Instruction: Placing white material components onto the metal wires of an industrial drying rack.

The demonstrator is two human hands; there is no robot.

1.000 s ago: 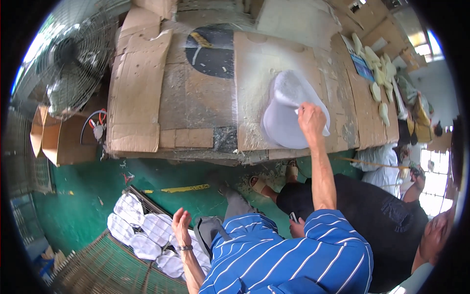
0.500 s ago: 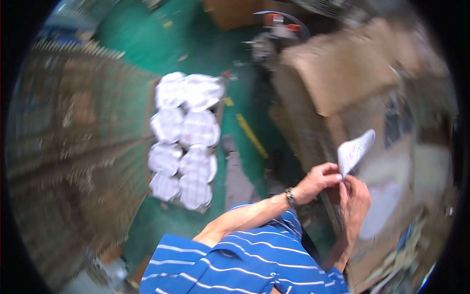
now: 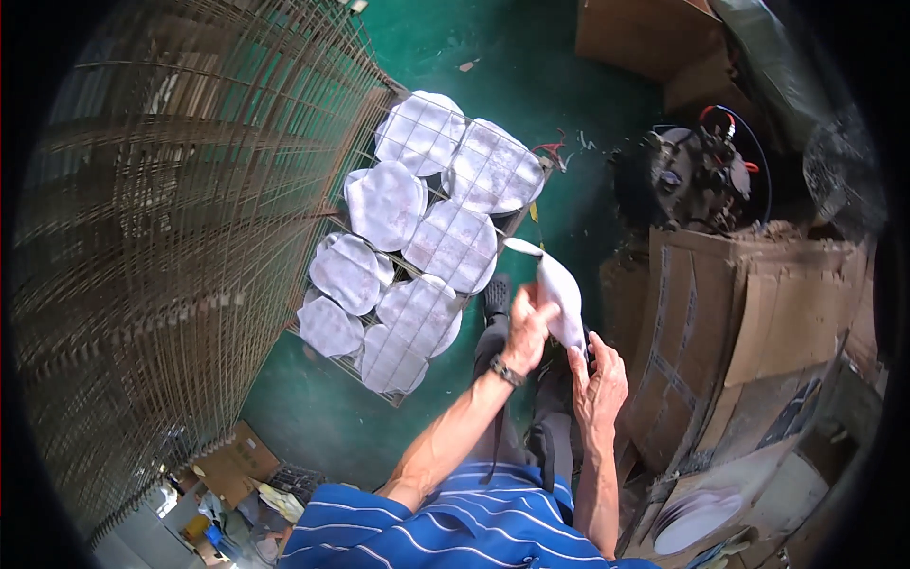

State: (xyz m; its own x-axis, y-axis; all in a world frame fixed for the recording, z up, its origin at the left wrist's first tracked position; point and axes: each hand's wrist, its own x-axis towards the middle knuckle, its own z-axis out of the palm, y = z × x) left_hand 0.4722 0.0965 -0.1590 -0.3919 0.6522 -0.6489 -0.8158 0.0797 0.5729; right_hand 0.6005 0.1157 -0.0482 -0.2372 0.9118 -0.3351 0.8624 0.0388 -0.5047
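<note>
Left hand, right hand grip white sheet.

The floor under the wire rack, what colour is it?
Green floor, seen in the head view beneath the wire rack.

- Thin white rounded sheet: held tilted, edge-on, at frame centre, pinched at its lower edges, just right of the wire rack.

My sheet: white. Discs on rack: white, grid-marked. Floor: green. My shirt: blue, white stripes. Cardboard: brown.
</note>
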